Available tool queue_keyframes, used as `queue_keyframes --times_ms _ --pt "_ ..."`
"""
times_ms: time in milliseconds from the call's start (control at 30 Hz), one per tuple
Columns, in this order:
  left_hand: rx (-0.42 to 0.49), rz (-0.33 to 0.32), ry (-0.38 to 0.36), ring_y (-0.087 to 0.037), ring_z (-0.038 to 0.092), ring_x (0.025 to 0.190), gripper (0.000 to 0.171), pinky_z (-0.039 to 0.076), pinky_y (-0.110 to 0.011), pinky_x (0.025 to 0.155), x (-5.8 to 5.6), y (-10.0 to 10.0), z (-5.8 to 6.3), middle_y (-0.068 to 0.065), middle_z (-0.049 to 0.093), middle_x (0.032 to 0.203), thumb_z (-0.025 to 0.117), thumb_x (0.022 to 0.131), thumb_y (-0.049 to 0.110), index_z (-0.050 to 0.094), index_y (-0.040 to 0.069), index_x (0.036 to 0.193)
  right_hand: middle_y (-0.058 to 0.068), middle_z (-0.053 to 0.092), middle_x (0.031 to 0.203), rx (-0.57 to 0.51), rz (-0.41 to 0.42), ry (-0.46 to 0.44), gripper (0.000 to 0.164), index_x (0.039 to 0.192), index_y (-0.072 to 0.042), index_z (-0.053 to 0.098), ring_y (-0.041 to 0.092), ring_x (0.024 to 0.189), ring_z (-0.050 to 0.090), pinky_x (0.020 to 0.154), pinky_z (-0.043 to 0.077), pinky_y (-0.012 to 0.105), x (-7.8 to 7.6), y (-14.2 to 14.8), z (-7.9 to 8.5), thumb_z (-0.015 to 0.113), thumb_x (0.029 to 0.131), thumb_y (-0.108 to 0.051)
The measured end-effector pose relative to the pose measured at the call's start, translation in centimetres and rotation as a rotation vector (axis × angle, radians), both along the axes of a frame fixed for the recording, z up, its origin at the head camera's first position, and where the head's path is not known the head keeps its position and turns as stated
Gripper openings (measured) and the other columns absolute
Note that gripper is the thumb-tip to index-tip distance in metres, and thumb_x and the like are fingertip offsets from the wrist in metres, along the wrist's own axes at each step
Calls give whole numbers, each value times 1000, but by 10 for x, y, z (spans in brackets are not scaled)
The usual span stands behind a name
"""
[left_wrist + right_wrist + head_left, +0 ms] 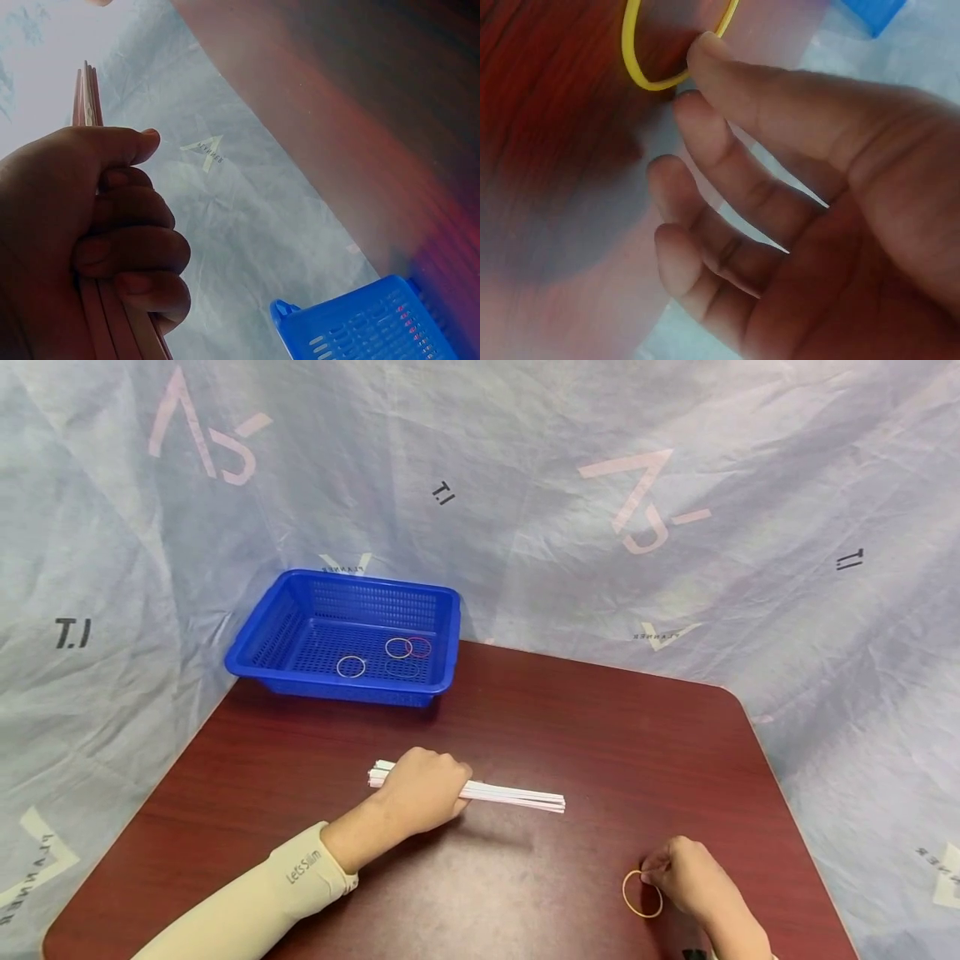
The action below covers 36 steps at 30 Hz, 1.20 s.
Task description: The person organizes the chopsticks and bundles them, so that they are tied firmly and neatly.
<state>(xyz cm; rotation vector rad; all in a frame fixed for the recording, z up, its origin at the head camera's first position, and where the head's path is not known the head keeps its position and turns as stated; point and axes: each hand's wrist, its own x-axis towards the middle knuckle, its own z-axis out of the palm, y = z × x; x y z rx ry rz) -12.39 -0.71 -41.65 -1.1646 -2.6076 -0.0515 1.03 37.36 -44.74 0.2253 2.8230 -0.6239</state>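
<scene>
A bundle of thin white sticks [513, 795] lies across the palm of my left hand [423, 789], which grips it near the middle. Both ends stick out past the fist, and in the left wrist view the fingers [139, 251] curl round the sticks [112, 319]. Over the right side of the table my right hand [693, 877] pinches a yellow rubber band [642, 894] between thumb and forefinger. The right wrist view shows the same rubber band [634, 56] as an open loop hanging at the thumb tip, with the other fingers loosely bent.
At the back left of the brown table [600, 735] stands a blue plastic basket [341, 687]. Several rubber bands, among them a pale one [351, 667] and a red one [418, 647], lie on its floor. A grey printed sheet [525, 485] hangs behind the table.
</scene>
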Motion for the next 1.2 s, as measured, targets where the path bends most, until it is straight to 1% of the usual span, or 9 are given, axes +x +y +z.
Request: queue_keyframes --times_ms 200,333,433,533,667,767,1000,1100,1200 --pt "7 1 -2 -16 67 53 31 49 -38 47 -1 -2 1 3 68 61 80 81 38 59 21 64 -6 42 66 -25 83 -26 21 75 -13 54 3 59 35 59 32 22 3 1 -3 62 87 2" --pt "9 -4 -4 -17 67 53 31 49 -38 47 -1 -2 2 3 69 61 79 81 37 60 21 64 -4 47 73 -13 90 22 18 80 -13 56 3 63 39 60 36 23 -1 -2 0 63 91 -1" --pt "6 -4 0 -17 67 53 30 49 -38 47 -1 -1 2 3 69 61 80 81 37 60 21 64 -2 54 82 7 77 126 13 85 -12 61 4 70 46 64 41 24 -10 -9 10 67 93 -5" --pt "5 -2 -5 -17 67 54 30 50 -39 49 0 1 3 3 69 62 81 80 37 60 21 65 0 58 87 7 52 237 8 89 -11 63 6 74 48 66 43 25 -21 -20 21 67 95 -7" --pt "-1 -4 -29 -18 68 55 31 51 -39 50 2 3 3 3 70 62 81 80 38 60 21 65 0 62 84 -76 3 354 3 93 -10 66 5 67 49 61 44 23 -32 -36 33 67 97 -10" --pt "-14 -9 -42 -17 69 57 30 51 -39 50 3 5 3 3 70 63 81 81 39 61 21 66 -2 65 76 -147 -10 454 4 92 -12 70 2 62 52 58 46 21 -38 -49 37 71 95 -8" --pt "-14 -16 -39 -16 68 56 29 51 -38 49 3 8 2 4 70 63 79 81 40 61 22 66 -7 72 76 -239 67 734 20 90 -17 77 -2 64 56 60 46 14 -49 -75 35 85 84 -1" --pt "-10 -12 -46 -16 68 56 29 51 -38 50 2 8 2 4 69 63 79 81 39 61 22 65 -5 74 82 -301 130 809 24 91 -19 77 0 66 56 61 45 14 -50 -86 31 87 81 1" --pt "-5 -17 -54 -17 68 56 28 51 -38 50 2 8 2 3 70 63 79 81 38 61 22 66 -1 74 84 -371 184 846 27 92 -18 77 2 68 56 61 44 16 -49 -95 28 85 81 5"
